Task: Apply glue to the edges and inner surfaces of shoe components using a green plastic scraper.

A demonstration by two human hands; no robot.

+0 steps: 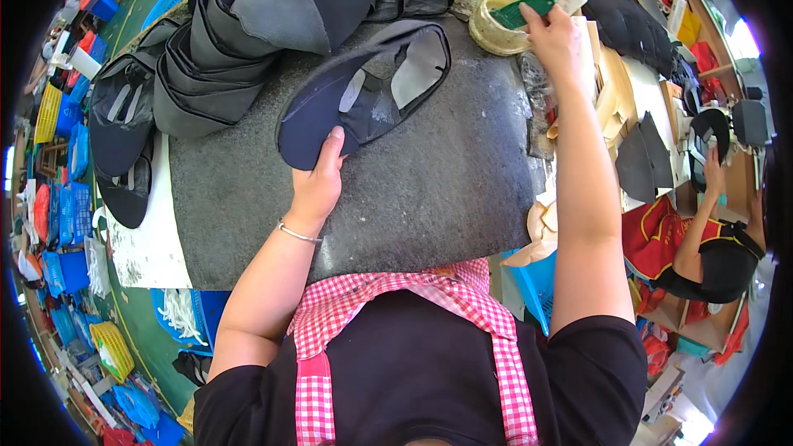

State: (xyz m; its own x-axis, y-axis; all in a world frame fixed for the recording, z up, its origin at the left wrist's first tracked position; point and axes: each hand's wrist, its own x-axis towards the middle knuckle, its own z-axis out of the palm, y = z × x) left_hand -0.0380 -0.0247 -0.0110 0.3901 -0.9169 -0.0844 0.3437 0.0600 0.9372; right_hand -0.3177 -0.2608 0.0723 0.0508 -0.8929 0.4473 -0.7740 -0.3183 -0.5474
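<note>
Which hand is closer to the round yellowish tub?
Right. The right hand is at the tub, holding a green scraper; the left hand is farther off, lower and leftward, holding a dark shoe piece.

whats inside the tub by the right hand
A flat green scraper, held in the right hand, sits at the mouth of the tub. The tub's bottom, and anything beneath the scraper, cannot be seen.

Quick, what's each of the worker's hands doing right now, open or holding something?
Left hand: closed on one end of a dark shoe upper.
Right hand: closed on a green scraper at a pale tub's mouth.
</note>
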